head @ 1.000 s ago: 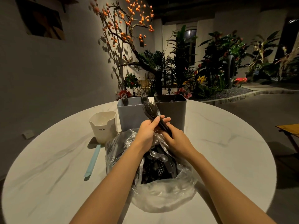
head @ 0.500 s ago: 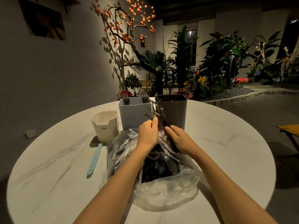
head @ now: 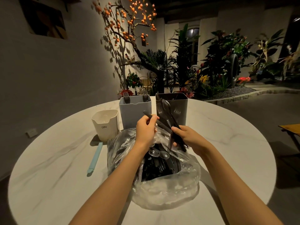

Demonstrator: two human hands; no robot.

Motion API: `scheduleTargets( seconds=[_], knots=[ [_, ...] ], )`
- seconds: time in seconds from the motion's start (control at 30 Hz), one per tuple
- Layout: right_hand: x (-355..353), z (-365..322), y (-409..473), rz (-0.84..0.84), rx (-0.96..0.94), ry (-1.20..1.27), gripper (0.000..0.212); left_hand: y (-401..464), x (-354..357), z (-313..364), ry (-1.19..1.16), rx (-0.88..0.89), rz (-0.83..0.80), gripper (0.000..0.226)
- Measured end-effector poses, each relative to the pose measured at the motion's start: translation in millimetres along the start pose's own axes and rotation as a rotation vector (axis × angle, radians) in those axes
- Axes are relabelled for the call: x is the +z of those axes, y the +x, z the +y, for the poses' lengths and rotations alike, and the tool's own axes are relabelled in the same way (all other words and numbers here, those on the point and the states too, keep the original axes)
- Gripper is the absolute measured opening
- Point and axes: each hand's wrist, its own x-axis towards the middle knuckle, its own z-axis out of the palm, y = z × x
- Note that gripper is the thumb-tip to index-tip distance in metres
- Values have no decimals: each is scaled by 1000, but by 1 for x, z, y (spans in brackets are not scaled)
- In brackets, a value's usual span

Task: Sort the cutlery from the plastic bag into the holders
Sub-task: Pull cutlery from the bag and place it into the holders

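Hands worked just above the plastic bag (head: 162, 189): left hand (head: 146, 130) held one black handle (head: 146, 114), right hand (head: 189, 138) gripped dark forks (head: 168, 114).

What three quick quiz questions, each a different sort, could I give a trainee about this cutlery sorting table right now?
1. True or false: the cream holder already has forks standing in it.
2. How many holders stand behind the plastic bag?
3. Which hand grips the bunch of dark cutlery: A left hand, B right hand?

Key
1. False; fork heads show only in the blue-grey holder and at the dark holder.
2. Three.
3. B; the left hand pulls out one dark handle.
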Motion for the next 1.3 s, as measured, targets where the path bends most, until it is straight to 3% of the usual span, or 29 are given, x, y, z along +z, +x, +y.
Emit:
scheduleTargets(
  seconds=[0.2,0.3,0.37,0.43,0.5,0.57,0.6,0.7,0.83,1.03,1.2,1.3],
  knots=[
    [1,3,-1,69,-10,61,22,0,-1,3,-100,-2,79,18],
    [-1,5,1,81,-8,25,21,-1,-1,5,-122,60,136,5],
    [-1,7,1,105,-9,7,21,-3,1,3,37,153,161,28],
    [0,7,1,128,-22,0,20,-3,-2,-3,446,307,248,55],
    [2,5,0,158,-42,-1,20,-2,-6,-8,866,594,312,47],
    [2,4,0,196,-80,12,20,-1,-9,-11,1154,877,265,15],
    [3,3,1,214,-101,15,20,-2,-8,-11,1248,925,206,23],
    [1,4,1,247,-123,-3,20,-2,-6,-10,1340,967,-38,46],
    [0,5,-2,238,-34,49,22,1,-10,-8,1298,1041,-138,34],
    [-5,9,0,293,5,15,22,8,-29,-5,1256,944,-123,30],
    [-2,5,-2,248,-36,75,23,8,-33,-3,1086,565,-8,29],
    [1,4,1,218,-82,65,29,6,-25,4,776,384,29,18]
  ],
)
